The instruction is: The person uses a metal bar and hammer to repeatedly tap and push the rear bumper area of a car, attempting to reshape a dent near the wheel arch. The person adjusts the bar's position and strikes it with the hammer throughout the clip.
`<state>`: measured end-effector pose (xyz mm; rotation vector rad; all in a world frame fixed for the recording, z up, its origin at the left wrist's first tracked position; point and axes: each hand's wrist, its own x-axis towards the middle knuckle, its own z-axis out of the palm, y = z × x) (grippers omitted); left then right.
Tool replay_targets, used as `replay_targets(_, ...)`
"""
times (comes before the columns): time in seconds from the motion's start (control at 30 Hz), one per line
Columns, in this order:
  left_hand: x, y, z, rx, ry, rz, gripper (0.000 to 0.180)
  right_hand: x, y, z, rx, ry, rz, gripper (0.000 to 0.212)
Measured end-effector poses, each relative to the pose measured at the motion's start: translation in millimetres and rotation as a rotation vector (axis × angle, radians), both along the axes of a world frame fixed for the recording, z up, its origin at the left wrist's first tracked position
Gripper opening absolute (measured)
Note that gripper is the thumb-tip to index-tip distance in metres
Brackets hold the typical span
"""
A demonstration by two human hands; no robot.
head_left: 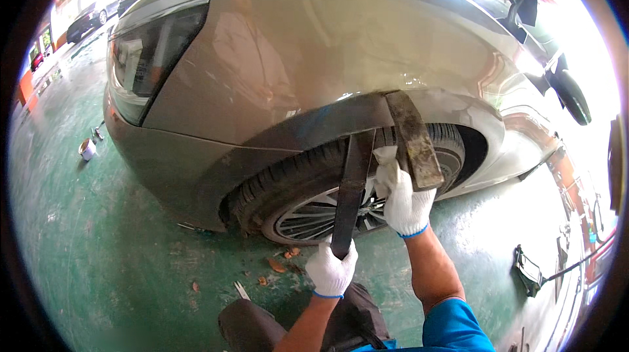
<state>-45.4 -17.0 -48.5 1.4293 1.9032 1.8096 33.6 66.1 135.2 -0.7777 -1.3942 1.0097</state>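
My left hand (331,269), in a white knit glove, is wrapped round the lower end of a long flat dark bar (352,193). The bar slants up in front of the wheel, and its top meets the edge of the wheel arch (314,125). My right hand (405,204), gloved too, is closed round the lower part of a worn, stained rectangular block (414,142), whose upper end lies against the fender by the arch. Crumpled whitish material (388,167) shows beside the right fingers; whether it is part of the glove I cannot tell.
A beige car's front fender (295,44) fills the middle, with its headlight (160,51) at left and wheel (314,214) below. Dry leaves (278,265) lie on the green floor by my knees. A white roll (87,149) stands far left; a black long-handled tool (529,270) lies right.
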Motion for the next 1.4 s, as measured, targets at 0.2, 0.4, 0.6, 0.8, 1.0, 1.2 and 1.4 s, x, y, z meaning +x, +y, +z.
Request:
replay_targets(0.2, 1, -2, -1, 0.01, -0.014, -0.017, 0.032, 9, -6, -12, 0.133, -0.061, 0.046, 0.026)
replay_targets(0.4, 0, -2, 3, -0.012, 0.002, -0.008, 0.032, 13, -7, -11, 0.402, -0.574, -0.277, 0.026)
replay_targets(0.6, 1, -2, 8, -0.068, 0.017, -0.01, 0.03, 12, 14, -15, 0.346, -0.632, -0.282, 0.031)
replay_targets(0.8, 2, -2, -4, -0.041, 0.023, -0.021, 0.031, 4, 16, -1, 0.394, -0.539, -0.172, 0.034)
replay_targets(1.0, 3, -1, -7, 0.018, -0.016, -0.02, 0.033, 17, 10, 4, 0.492, -0.887, -0.235, 0.032)
replay_targets(1.2, 3, 0, -1, -0.005, -0.032, -0.015, 0.031, 16, 8, 7, 0.591, -0.727, -0.19, 0.033)
replay_targets(1.4, 3, -6, 2, -0.08, -0.051, -0.055, 0.031, 13, 16, 2, 0.623, -0.669, -0.207, 0.038)
